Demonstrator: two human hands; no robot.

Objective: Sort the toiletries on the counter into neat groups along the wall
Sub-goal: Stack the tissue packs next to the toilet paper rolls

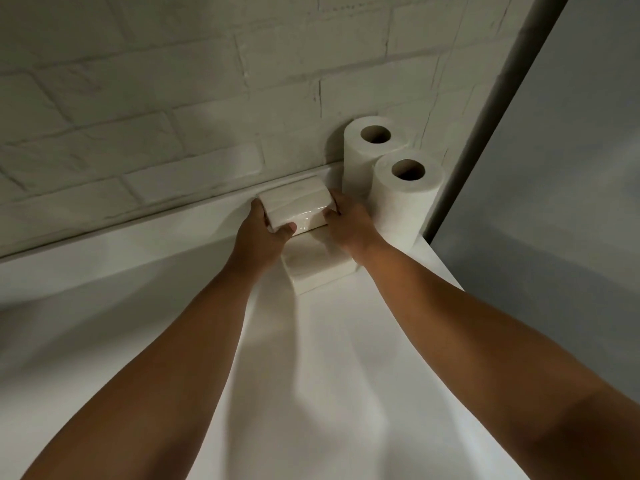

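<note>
One tissue pack point(294, 202), left hand point(258, 235) and right hand point(349, 221) curled round its ends

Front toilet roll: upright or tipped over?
Upright. The front toilet roll stands on end on the counter, core hole facing up, beside the rear roll.

lower pack point(313, 271): far end behind held pack point(298, 202) | far roll point(356, 161): base hidden
</note>
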